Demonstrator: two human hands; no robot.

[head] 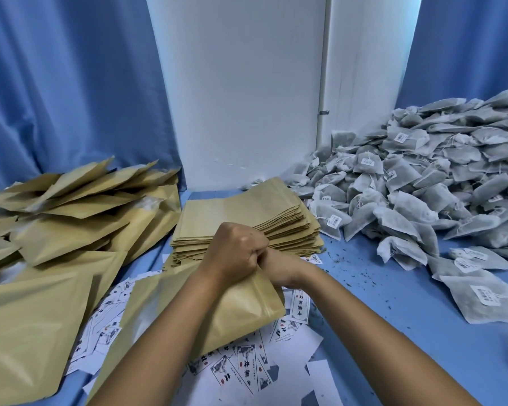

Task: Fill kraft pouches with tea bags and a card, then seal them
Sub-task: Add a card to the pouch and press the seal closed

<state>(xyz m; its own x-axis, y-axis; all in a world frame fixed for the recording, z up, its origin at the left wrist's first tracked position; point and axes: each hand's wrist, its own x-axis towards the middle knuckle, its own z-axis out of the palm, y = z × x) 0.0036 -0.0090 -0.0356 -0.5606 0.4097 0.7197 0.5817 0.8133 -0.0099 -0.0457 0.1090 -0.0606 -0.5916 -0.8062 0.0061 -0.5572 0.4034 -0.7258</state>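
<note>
Sealing step, judged: left hand (237, 253) and right hand (279, 266) are pinching the top edge of a filled kraft pouch (241, 312) bulging just below them, over scattered cards (241, 367); next is calling for pressing along the zip strip.

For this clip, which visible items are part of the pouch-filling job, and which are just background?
Part of the job:
- kraft pouch, gripped at its top by left hand and right hand
- stack of flat pouches
- pile of tea bags
- printed cards
- filled pouches

Background:
- blue curtains
- white wall panel
- loose tea crumbs
</note>
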